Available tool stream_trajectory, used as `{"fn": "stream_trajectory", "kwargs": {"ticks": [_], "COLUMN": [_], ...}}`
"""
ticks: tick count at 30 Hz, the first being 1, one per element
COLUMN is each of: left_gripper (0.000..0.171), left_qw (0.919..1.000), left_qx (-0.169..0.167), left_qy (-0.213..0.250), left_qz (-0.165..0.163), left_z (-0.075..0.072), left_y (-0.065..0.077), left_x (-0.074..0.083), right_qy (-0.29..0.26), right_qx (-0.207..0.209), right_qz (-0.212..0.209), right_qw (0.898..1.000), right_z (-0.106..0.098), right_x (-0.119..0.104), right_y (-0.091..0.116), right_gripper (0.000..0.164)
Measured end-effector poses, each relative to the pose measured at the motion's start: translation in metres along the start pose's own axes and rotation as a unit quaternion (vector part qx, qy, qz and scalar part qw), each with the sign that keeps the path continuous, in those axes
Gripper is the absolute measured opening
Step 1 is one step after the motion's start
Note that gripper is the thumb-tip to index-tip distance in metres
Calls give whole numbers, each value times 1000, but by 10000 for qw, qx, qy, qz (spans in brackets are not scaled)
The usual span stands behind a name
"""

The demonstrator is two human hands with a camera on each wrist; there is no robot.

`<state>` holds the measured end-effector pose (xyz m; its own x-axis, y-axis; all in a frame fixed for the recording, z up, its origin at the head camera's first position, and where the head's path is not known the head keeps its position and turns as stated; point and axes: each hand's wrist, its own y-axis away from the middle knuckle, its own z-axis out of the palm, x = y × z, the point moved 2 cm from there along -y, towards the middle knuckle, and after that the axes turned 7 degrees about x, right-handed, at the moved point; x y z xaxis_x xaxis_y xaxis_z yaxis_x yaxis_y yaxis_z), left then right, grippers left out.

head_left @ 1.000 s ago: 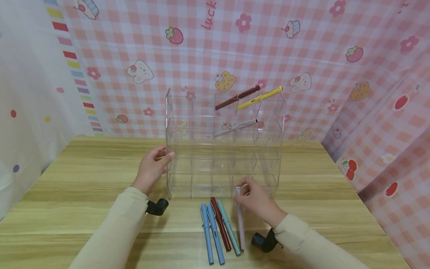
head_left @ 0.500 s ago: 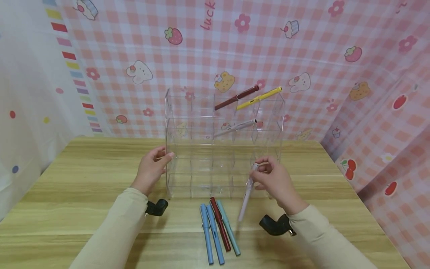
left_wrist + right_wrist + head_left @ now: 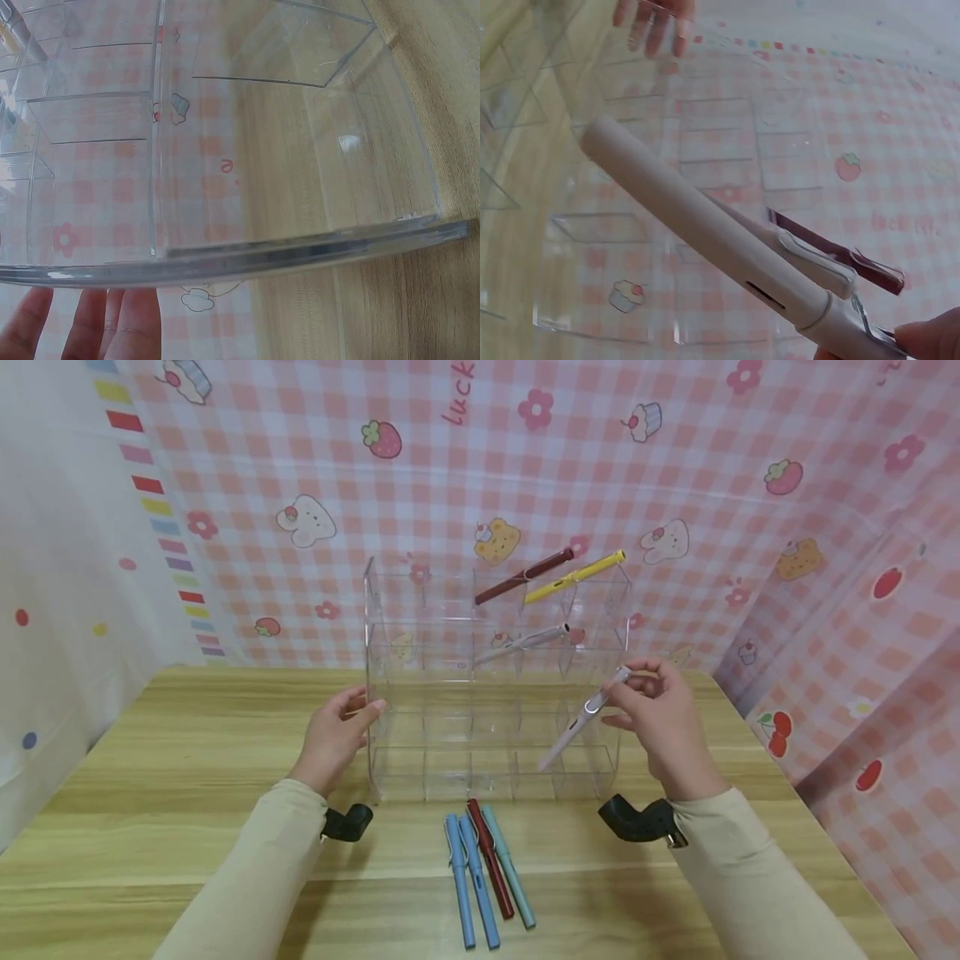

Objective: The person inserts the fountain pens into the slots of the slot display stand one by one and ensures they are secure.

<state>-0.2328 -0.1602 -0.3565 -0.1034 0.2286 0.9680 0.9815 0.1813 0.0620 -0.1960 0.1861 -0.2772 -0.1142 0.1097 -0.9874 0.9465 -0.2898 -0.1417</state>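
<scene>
Pen (image 3: pixel 582 715) and rack (image 3: pixel 370 635) both want a soft touch, I think. The pen is pale, and it is up in front of the low right part of the rack. Its cap end is high, and its plain end points down and to the left. I cannot tell if that end touches the rack. A good way to work would be to pinch the pen near the cap, so the long end is free, and to go slowly. See-through walls look easy to bump, so it should help to check each edge first. The rack looks light, so a firm left hand (image 3: pixel 333 739) should stop it from sliding. A hard push might tip it.

The right hand (image 3: pixel 663 727) pinches the pen by its cap, thumb and fingers close together, just by the rack's right side. Its arm comes up from the low right. The left hand holds the rack's left wall, thumb at the front edge, fingers outside. Two blue pens (image 3: pixel 478 885), a red pen (image 3: pixel 491 860) and a green pen (image 3: pixel 507 864) lie on the table (image 3: pixel 187 735) between the arms.
</scene>
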Motion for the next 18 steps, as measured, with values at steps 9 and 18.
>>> {"fn": "stream_trajectory", "kwargs": {"ticks": [9, 18], "left_gripper": [60, 61], "left_qw": [9999, 9999], "left_qx": [-40, -73], "left_qy": [-80, -76], "left_qz": [87, 87], "left_z": [-1, -1], "left_y": [0, 1], "left_x": [0, 1], "right_qy": [-983, -1775], "right_qx": [772, 1332], "right_qz": [16, -105], "right_qw": [9922, 9750], "right_z": [-8, -12], "right_x": [-15, -26], "right_y": [-12, -23], "right_gripper": [26, 30]}}
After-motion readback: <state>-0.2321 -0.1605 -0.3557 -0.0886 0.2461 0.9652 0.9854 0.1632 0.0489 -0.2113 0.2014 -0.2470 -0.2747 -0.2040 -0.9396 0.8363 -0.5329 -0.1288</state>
